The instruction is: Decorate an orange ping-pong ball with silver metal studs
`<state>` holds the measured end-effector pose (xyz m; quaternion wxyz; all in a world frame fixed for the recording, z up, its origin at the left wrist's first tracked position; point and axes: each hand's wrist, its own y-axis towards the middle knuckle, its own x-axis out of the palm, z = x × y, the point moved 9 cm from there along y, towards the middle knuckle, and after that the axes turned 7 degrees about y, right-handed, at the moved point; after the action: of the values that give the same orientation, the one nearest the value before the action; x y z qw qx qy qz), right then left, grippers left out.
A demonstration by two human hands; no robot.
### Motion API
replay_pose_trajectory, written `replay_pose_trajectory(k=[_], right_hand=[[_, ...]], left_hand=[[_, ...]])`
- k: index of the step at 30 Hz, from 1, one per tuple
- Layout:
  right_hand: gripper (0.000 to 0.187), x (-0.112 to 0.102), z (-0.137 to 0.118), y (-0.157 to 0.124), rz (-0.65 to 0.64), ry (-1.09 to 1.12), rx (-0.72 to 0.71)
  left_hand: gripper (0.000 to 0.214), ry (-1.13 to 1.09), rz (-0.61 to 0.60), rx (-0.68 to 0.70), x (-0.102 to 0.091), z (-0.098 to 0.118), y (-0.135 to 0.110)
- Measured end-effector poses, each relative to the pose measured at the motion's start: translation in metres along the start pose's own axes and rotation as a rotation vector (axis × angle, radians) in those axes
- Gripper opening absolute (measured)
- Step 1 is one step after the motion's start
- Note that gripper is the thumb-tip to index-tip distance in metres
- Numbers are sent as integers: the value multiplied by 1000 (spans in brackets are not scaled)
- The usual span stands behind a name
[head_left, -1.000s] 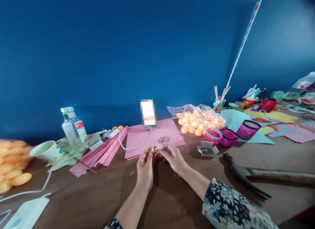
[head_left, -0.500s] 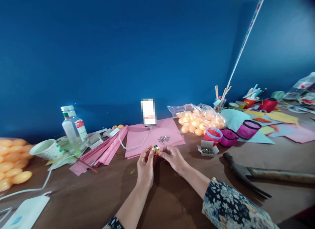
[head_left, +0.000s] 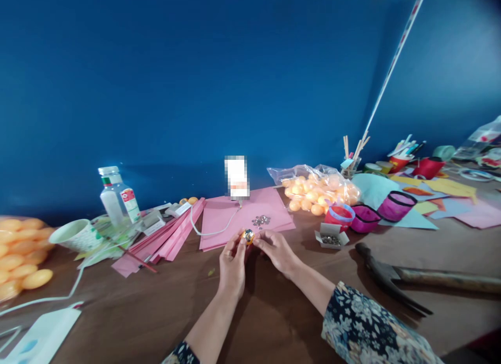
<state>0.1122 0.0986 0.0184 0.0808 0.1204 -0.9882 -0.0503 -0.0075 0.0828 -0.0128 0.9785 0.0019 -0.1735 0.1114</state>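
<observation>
Between my two hands, above the table's middle, is an orange ping-pong ball [head_left: 248,236] with shiny silver thumbtack heads on its upper face. My left hand [head_left: 231,262] grips it from the left with thumb and fingers. From the other side, the pinched thumb and fingertips of my right hand [head_left: 277,250] are at its right edge; whether they also hold a tack is too small to see. Just beyond lie loose silver thumbtacks [head_left: 261,221] on a stack of pink paper [head_left: 219,218]. An opened small white box [head_left: 332,235] to the right holds more of them.
A bag of orange balls [head_left: 313,191] stands behind right, another [head_left: 23,257] at far left. Fabric cups [head_left: 366,219] and a hammer [head_left: 395,275] lie right. On the left are a paper cup [head_left: 76,235], a bottle [head_left: 113,197], pink strips [head_left: 168,238] and a white cable [head_left: 74,285].
Both hands stay at the ball, with only a very slight shift of the fingers and ball. The whole view has moved a little; everything else lies as before.
</observation>
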Motion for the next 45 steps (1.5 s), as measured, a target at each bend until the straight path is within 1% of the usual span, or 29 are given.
replay_pose_trajectory(k=[8, 15, 19, 28, 34, 38, 45], right_hand=[[24, 1, -2, -1, 13, 10, 11], [23, 1, -1, -1, 5, 3, 19], [24, 1, 2, 0, -1, -9, 25], [26, 0, 5, 1, -12, -12, 23], [25, 3, 2, 0, -23, -2, 13], [25, 2, 0, -1, -22, -29, -6], [27, 1, 0, 0, -16, -17, -5]], left_hand=[[38, -18, 4, -24, 2, 2, -2], [37, -7, -1, -6, 3, 6, -3], [39, -4, -3, -9, 3, 5, -3], [38, 51, -8, 38, -1, 3, 0], [38, 22, -8, 11, 2, 3, -1], [39, 58, 16, 9, 1, 3, -1], [40, 75, 3, 15, 1, 3, 0]])
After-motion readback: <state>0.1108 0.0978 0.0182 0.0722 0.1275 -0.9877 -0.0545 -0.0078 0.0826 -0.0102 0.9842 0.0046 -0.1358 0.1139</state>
